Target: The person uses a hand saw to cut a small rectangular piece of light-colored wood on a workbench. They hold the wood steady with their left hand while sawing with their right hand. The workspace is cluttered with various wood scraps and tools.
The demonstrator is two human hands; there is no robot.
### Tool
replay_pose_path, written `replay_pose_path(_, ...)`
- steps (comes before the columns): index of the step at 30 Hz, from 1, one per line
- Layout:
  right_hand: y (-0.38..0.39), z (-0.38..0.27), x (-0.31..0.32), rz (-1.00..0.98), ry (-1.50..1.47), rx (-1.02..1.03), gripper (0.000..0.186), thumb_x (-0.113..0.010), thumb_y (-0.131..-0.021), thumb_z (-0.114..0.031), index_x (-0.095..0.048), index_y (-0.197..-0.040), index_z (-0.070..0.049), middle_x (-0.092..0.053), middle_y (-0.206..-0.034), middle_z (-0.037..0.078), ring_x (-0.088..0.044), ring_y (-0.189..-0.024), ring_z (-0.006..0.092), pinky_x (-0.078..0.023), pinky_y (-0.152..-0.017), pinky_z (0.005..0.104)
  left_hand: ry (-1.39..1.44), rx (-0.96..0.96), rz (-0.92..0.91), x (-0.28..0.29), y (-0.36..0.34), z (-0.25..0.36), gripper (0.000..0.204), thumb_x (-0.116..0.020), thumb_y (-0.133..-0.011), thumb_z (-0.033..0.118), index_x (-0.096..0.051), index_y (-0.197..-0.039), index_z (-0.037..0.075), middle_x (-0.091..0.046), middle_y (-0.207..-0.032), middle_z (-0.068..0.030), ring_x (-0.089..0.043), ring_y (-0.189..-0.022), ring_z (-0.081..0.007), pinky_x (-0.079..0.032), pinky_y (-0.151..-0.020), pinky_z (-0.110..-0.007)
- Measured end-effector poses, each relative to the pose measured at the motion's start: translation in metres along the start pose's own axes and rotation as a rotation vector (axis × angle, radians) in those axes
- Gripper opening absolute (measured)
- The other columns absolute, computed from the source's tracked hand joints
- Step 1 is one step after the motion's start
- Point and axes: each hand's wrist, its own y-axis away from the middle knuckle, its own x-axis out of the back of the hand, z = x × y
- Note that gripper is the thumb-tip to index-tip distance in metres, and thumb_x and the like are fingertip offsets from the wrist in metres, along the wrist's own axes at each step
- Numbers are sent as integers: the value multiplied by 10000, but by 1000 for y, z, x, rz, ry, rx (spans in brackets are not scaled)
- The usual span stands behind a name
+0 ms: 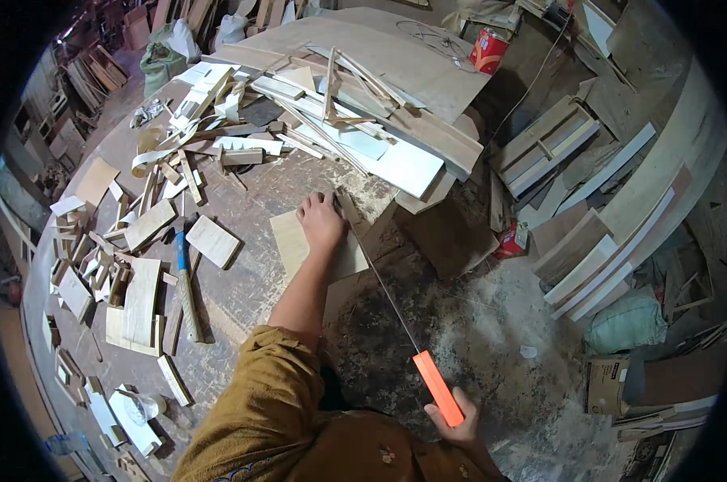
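My left hand (323, 222) bears down on a thin wooden board (293, 239) at the table's near edge, its fingers curled at the board's far side. My right hand (460, 418) is closed round the straight orange handle of a handsaw (438, 389). From that handle the saw's narrow blade runs up and to the left, past the board's right side, toward my left hand. The far end of the blade lies close to my left fingers, and the exact contact there is too small to tell.
Offcuts (150, 225) and a hammer with a blue-and-wood handle (185, 281) lie left on the worktable (243, 209). Long strips and white panels (403, 165) are heaped at the back. A red can (489, 51) stands far right. Boards (620, 257) lean at right, beyond the floor (492, 329).
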Motion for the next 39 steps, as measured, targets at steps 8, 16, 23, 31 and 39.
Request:
replay_pose_path(8, -6, -16, -2, -33, -141, -104, 244, -726, -818, -196, -571, -854, -12, -476, -632, 37, -473, -582, 123, -403, -554, 297, 8, 22, -29, 4, 0, 5, 324, -630, -754, 210, -614, -1059, 103, -565, -1079, -135, -486, -1099, -308, -343, -960, -462)
replay_pose_path(16, -1, 3, -13, 20, -150, -43, 207, -730, -816, -163, -576, -848, -29, -515, -658, 41, -505, -573, 125, -409, -544, 284, -1, 32, -39, 3, 0, 5, 313, -633, -769, 237, -622, -1054, 107, -562, -1082, -134, -484, -1115, -307, -329, -984, -457)
replay_pose_path(23, -4, 16, -11, 90, -274, -156, 188, -719, -832, -162, -593, -837, -22, -522, -663, 23, -480, -585, 97, -403, -538, 278, -22, 32, -67, 3, -1, 6, 338, -635, -779, 253, -622, -1085, 109, -570, -1110, -108, -491, -1115, -291, -366, -943, -463)
replay_pose_path(31, -8, -22, -1, -41, -125, -42, 229, -738, -816, -196, -601, -852, -15, -528, -627, 62, -502, -548, 150, -432, -547, 308, -38, -6, -62, -1, 0, 4, 342, -630, -757, 195, -610, -1084, 95, -562, -1105, -116, -482, -1117, -300, -352, -962, -467)
replay_pose_path(39, -9, -8, -18, -42, -30, -72, 248, -741, -818, -207, -586, -793, -15, -499, -594, 47, -483, -542, 129, -415, -520, 306, -59, 11, -60, -3, -2, 4, 422, -704, -691, 213, -610, -1084, 93, -552, -1122, -118, -483, -1110, -289, -331, -975, -443)
